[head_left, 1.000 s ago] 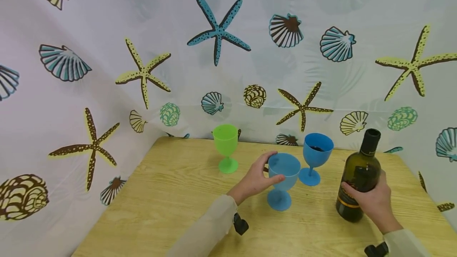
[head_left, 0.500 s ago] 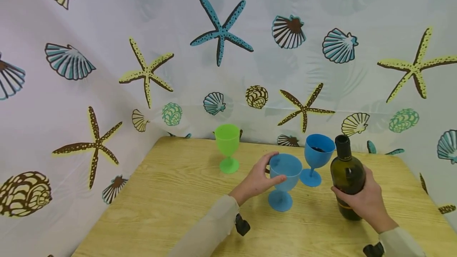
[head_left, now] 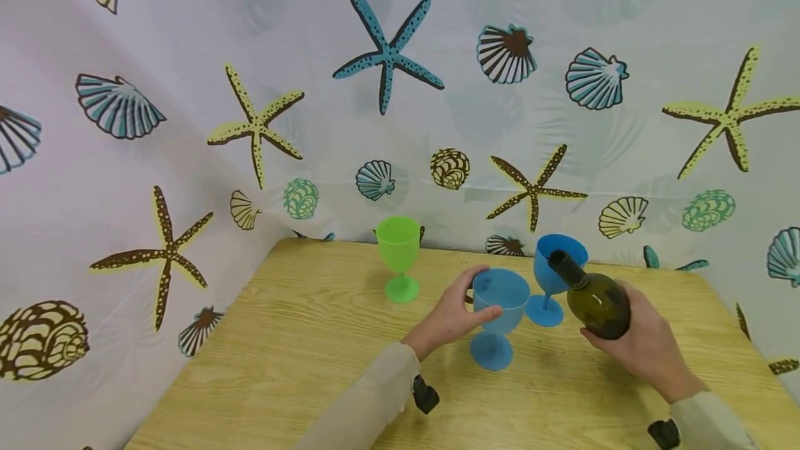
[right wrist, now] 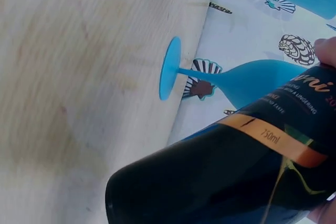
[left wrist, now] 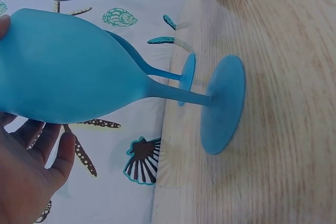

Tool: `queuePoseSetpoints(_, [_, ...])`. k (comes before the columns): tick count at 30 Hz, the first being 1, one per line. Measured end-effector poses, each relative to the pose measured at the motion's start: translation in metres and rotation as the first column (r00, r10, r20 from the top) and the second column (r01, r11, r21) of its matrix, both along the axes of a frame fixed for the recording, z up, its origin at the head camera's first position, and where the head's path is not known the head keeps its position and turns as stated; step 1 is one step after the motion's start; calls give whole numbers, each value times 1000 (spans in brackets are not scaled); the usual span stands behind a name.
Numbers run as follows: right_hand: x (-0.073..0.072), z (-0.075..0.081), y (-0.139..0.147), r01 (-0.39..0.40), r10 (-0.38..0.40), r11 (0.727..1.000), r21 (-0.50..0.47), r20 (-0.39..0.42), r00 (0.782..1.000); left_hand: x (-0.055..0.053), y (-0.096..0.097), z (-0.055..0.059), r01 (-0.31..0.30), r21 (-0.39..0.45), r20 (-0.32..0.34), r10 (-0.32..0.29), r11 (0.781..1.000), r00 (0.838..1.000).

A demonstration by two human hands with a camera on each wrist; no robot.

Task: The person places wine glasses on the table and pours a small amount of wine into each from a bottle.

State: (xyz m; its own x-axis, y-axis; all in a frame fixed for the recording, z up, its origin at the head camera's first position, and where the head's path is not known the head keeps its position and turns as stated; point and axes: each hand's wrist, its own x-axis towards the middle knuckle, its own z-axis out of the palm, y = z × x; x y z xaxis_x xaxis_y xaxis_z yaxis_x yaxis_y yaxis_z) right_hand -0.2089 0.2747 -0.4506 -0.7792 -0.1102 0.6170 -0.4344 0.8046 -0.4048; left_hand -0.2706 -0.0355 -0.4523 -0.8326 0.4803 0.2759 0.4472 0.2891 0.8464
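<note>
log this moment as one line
left hand: holds near blue goblet | right hand: holds bottle, tilted | far blue goblet, green goblet: upright on table

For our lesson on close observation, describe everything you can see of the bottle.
The bottle is olive-green and looks like glass, with rounded shoulders and a slim, dark neck ending in an open mouth. Its dark label carries pale lettering and an orange band reading 750ml. It leans to the person's left, gripped around the body by the right hand; its base seems lifted off the table. In the head view its neck overlaps the rear blue goblet; whether they touch is unclear.
</note>
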Motion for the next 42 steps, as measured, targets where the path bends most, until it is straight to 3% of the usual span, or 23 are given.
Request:
queuePoseSetpoints(6, [-2,5,5,2,10,981,195,-61,998,6,1,4,5,21,15,-5,1000,1000])
queuePoseSetpoints(14, [-6,9,12,-51,117,941,335,-180,977,31,-3,34,11,25,25,-12,1000,1000])
queuePoseSetpoints(25, [-8,18,17,-43,143,886,461,-185,972,31,-5,31,24,27,23,-25,999,999])
queuePoseSetpoints(42, [-11,35,22,9,131,834,552,-214,968,28,-3,34,21,16,50,-22,1000,999])
